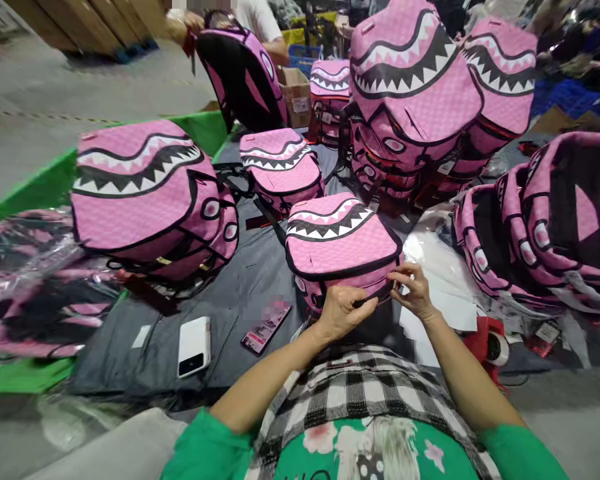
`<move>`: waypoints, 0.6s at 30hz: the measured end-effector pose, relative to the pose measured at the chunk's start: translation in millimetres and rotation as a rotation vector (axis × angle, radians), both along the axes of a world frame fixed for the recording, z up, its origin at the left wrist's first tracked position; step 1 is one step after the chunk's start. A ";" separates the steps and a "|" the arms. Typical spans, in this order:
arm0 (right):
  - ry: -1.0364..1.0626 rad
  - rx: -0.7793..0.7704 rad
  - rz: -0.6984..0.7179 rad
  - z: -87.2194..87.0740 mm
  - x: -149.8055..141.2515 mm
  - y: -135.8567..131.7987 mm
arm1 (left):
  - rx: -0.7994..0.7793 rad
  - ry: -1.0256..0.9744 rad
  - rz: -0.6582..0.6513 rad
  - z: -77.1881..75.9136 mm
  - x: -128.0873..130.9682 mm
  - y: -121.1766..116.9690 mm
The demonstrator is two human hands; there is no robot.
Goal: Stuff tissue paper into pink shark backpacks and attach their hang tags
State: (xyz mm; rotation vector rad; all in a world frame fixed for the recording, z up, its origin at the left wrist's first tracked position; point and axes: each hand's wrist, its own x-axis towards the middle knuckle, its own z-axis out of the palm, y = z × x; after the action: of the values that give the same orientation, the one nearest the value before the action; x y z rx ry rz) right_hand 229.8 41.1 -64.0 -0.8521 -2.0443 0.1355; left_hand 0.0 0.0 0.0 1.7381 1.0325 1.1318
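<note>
A pink backpack [340,243] with a shark-mouth print lies on the grey table cover right in front of me. My left hand [343,310] is closed in a pinch on the black edge at the near end of this backpack. My right hand [414,290] grips the same edge a little to the right, its fingers curled around the black trim. Both forearms reach in from the bottom over a checked apron.
More pink shark backpacks lie at the left [150,193], at the centre back [280,167], stacked at the back [410,87] and piled at the right [555,213]. A white phone [194,345] and a tag [266,327] lie on the cover. A tape dispenser [493,343] sits right. Another person [260,23] stands behind.
</note>
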 end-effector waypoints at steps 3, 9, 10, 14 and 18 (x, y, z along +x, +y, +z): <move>0.035 -0.124 -0.005 28.6 8.0 13.6 | -0.181 -0.092 -0.084 35.3 -5.8 -1.0; 0.348 -0.413 0.020 68.0 10.1 30.1 | -0.123 -0.365 0.110 114.1 -33.3 33.4; 0.418 -0.442 -0.018 65.0 12.8 28.7 | -0.050 -0.410 0.179 129.3 -40.3 42.0; 0.253 -0.586 -0.450 18.8 40.1 1.5 | 0.002 -0.451 0.297 184.9 -67.1 68.2; 0.015 -0.775 -0.677 -50.9 70.2 -63.2 | -0.064 -0.336 0.262 193.6 -82.7 84.1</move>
State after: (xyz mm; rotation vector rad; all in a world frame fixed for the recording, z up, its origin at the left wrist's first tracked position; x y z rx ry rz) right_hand 300.0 -22.2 -114.9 -1.9569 -1.5611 0.5670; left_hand -82.7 84.1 193.6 1.3291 1.0901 1.4790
